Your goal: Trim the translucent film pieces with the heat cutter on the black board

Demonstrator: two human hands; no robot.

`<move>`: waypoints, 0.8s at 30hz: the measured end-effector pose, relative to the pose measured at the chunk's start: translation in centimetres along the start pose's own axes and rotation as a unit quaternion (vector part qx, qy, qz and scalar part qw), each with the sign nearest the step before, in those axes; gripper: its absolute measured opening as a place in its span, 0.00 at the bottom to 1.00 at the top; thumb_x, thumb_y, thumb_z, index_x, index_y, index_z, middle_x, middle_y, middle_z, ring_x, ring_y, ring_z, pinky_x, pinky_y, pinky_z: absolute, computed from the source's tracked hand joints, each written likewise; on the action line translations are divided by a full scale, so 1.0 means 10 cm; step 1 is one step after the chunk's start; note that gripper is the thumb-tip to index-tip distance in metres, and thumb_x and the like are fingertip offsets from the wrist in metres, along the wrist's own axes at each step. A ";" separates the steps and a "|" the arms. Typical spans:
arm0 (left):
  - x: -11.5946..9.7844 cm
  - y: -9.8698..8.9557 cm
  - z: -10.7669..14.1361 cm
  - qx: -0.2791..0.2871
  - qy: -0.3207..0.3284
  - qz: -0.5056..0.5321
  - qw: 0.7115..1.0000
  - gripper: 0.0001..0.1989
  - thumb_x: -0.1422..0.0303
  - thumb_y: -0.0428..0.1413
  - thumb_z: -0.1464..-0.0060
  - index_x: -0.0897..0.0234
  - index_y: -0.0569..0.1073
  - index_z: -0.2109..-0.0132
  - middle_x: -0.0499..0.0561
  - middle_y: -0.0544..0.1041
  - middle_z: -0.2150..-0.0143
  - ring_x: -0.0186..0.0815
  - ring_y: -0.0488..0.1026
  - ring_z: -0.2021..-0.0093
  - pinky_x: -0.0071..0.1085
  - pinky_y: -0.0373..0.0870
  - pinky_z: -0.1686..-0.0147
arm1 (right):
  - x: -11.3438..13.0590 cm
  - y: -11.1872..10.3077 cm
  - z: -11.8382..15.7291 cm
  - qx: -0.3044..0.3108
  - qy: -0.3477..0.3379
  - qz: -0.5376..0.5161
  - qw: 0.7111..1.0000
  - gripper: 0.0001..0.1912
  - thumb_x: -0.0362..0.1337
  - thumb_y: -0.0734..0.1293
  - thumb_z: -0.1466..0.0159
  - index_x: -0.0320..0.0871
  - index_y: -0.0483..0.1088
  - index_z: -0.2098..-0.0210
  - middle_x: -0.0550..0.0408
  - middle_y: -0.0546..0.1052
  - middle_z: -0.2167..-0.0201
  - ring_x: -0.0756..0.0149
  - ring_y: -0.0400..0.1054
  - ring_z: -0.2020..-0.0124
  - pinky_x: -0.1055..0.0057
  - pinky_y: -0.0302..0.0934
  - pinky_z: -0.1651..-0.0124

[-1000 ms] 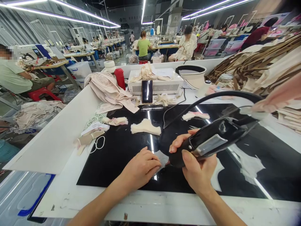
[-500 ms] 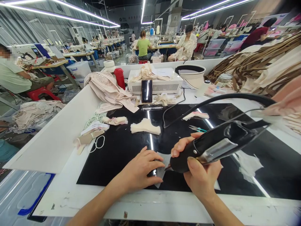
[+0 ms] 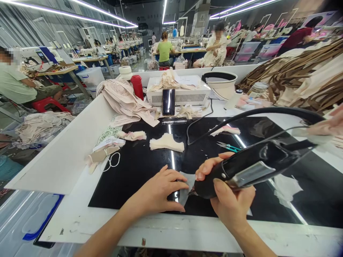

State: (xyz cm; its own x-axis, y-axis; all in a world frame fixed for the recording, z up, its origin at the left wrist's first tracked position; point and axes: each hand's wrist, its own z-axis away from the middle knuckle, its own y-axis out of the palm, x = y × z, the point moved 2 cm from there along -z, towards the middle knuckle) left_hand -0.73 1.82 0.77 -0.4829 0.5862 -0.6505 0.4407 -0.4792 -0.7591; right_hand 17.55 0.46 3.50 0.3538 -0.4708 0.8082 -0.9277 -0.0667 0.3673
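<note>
My left hand [image 3: 162,191] lies with fingers stretched and apart on the black mat [image 3: 128,171]. Its fingertips touch a thin, translucent whitish sheet [image 3: 187,185], and a dark, shiny patch shows between thumb and fingers. My right hand [image 3: 230,200] is wrapped round a black corded hand tool [image 3: 252,167] with a silver lever. The tool tilts down to the left, its narrow metal tip at the sheet's right edge. A cream padded piece [image 3: 166,142] lies beyond my left hand. Teal-handled thread snips [image 3: 229,146] rest behind the tool.
A thick black cable [image 3: 268,111] arches over the mat. At the back are a vented white box [image 3: 179,95], a phone [image 3: 168,102], a red cup [image 3: 137,87] and a round container [image 3: 220,85]. Fabric heaps [image 3: 120,100] lie left; brown straps [image 3: 289,67] right. Several people sit beyond.
The view has shifted slightly, so most things appear a little to the right. My hands and the tool keep nearly the same pose at the sheet. A person at the back has raised an arm.
</note>
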 end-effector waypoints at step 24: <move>-0.01 -0.05 0.01 -0.019 0.024 -0.024 0.999 0.24 0.57 0.71 0.48 0.55 0.78 0.46 0.51 0.77 0.43 0.44 0.72 0.39 0.56 0.44 0.27 | 0.16 -0.04 -0.02 -0.021 -0.012 0.003 1.000 0.20 0.41 0.74 0.35 0.51 0.68 0.46 0.58 0.74 0.67 0.64 0.69 0.69 0.63 0.69 0.66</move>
State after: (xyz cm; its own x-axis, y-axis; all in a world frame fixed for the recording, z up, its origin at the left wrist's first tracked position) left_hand -0.92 1.93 1.22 -0.4685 0.6387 -0.6104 0.4458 -0.4256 -0.7875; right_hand 18.50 -0.07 4.80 0.3447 -0.4925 0.7991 -0.9238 -0.0268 0.3819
